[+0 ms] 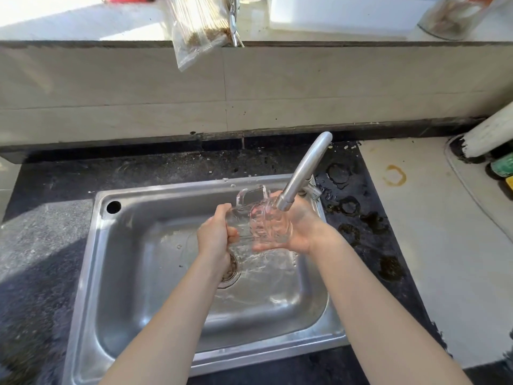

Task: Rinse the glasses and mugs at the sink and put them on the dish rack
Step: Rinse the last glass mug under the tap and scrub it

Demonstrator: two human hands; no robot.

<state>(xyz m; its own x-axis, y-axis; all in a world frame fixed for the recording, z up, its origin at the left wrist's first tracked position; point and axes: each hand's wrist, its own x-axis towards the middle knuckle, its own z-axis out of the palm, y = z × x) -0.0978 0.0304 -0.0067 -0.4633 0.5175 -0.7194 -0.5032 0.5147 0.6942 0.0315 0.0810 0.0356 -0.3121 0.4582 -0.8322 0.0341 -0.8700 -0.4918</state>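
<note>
Two bare forearms reach over the steel sink [125, 273], above its drain [231, 269]. We see the left hand [215, 234] gripping one end of a clear glass mug [241, 218], fingers curled tightly round it. The mug is held in the air over the basin, lying on its side. Its long axis runs left to right and its handle [251, 194] points up and away from us. The right hand [302, 232] cradles the other end, palm up. Its fingers are blurred by glass and water, so we cannot tell their curl. The faucet [305, 170] pours onto that end. Beyond lie the dark counter [166, 168] and a plastic bag [197, 31] hanging over a ledge.
</note>
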